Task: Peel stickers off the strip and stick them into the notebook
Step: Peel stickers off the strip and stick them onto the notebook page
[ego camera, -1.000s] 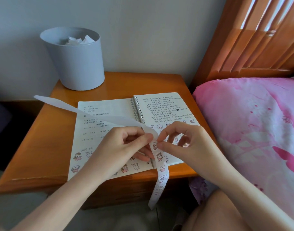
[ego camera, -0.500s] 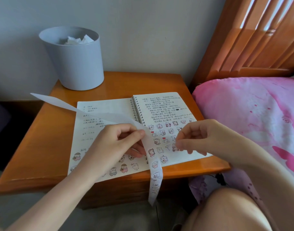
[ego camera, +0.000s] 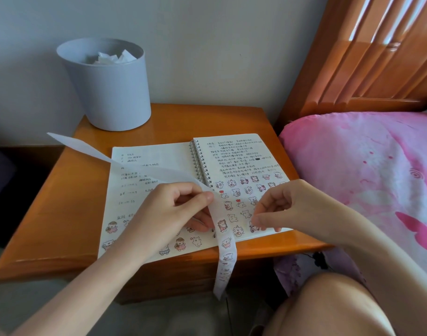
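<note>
Nightstand [ego camera: 62, 214]; left hand [ego camera: 169, 214], pinch on strip [ego camera: 225, 253]; right hand [ego camera: 292, 204], curled, on notebook [ego camera: 159, 154]

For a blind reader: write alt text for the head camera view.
A left hand holds a sticker strip over an open notebook on a wooden bedside table, while the right hand seems to pinch a sticker low on the right page, among others already stuck. A grey bin stands behind; pink bedding lies right.

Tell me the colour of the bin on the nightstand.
The bin is plain pale blue-grey; head view.
</note>
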A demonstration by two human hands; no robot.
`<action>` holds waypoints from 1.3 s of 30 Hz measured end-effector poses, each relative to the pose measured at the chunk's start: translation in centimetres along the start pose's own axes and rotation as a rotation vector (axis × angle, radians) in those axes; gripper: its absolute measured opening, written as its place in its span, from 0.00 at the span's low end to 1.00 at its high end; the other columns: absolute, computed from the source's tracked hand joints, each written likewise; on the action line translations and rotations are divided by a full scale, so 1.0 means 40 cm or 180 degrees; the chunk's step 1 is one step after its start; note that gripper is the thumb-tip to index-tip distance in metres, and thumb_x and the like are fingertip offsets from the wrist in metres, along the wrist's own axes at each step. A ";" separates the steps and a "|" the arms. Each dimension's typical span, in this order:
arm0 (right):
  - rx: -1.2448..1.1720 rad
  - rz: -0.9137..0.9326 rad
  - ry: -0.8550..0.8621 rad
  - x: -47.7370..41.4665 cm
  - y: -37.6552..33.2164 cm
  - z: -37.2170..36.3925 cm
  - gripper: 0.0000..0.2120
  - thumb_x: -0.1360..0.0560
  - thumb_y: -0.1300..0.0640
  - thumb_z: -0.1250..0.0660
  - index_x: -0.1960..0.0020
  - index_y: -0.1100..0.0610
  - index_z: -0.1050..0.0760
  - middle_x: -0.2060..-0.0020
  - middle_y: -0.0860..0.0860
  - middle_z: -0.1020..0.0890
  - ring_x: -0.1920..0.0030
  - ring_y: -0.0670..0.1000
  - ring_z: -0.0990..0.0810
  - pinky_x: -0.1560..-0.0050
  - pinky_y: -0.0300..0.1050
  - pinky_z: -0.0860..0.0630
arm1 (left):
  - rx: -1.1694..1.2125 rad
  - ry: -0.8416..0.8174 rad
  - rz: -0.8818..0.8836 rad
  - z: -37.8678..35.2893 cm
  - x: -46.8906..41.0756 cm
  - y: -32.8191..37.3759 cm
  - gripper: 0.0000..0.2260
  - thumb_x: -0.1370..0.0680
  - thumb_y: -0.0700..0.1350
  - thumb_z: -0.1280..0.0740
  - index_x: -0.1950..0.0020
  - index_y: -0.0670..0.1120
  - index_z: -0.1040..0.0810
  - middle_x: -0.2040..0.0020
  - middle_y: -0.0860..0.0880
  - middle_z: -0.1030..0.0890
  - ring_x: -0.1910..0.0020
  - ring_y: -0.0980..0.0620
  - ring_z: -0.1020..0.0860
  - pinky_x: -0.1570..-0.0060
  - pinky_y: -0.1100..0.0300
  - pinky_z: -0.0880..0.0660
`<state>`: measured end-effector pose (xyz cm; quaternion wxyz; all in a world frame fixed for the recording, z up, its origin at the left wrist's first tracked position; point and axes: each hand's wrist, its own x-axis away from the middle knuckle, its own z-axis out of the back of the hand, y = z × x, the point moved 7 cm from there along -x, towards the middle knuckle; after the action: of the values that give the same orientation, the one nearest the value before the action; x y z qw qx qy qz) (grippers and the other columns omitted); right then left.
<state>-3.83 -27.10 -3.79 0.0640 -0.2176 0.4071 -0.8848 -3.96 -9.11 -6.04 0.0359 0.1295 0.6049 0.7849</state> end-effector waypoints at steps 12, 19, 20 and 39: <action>0.0113 0.0044 0.0120 -0.003 0.000 -0.003 0.02 0.32 0.58 0.26 0.60 0.56 0.17 0.65 0.49 0.15 0.67 0.44 0.20 0.60 0.39 0.21 | 0.0002 0.0005 -0.0001 -0.002 0.000 -0.001 0.08 0.22 0.45 0.35 0.55 0.45 0.17 0.62 0.49 0.14 0.64 0.54 0.16 0.63 0.68 0.21; 0.0172 0.0060 0.0213 -0.004 0.005 -0.008 0.03 0.33 0.58 0.25 0.61 0.55 0.18 0.66 0.49 0.16 0.68 0.42 0.22 0.62 0.39 0.23 | 0.0005 -0.0011 0.0017 -0.002 -0.001 -0.004 0.08 0.22 0.45 0.35 0.54 0.45 0.17 0.61 0.48 0.14 0.63 0.53 0.15 0.61 0.65 0.19; 0.0207 0.0067 0.0236 -0.005 0.007 -0.009 0.03 0.33 0.57 0.25 0.61 0.54 0.19 0.66 0.49 0.16 0.68 0.41 0.23 0.62 0.39 0.23 | 0.0014 -0.0019 0.0020 -0.002 -0.001 -0.005 0.08 0.22 0.45 0.35 0.55 0.45 0.17 0.61 0.48 0.14 0.63 0.52 0.15 0.60 0.65 0.19; 0.0845 0.0074 0.0640 -0.009 0.009 -0.009 0.18 0.38 0.41 0.24 0.58 0.49 0.28 0.70 0.43 0.27 0.70 0.42 0.30 0.66 0.38 0.33 | -0.0013 -0.0075 0.0013 -0.006 0.000 -0.005 0.08 0.22 0.45 0.35 0.55 0.46 0.17 0.60 0.49 0.14 0.62 0.53 0.15 0.60 0.65 0.19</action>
<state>-3.68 -27.00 -4.38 0.0614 -0.1129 0.2934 -0.9473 -4.02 -9.27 -6.29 0.0416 0.1400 0.6025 0.7846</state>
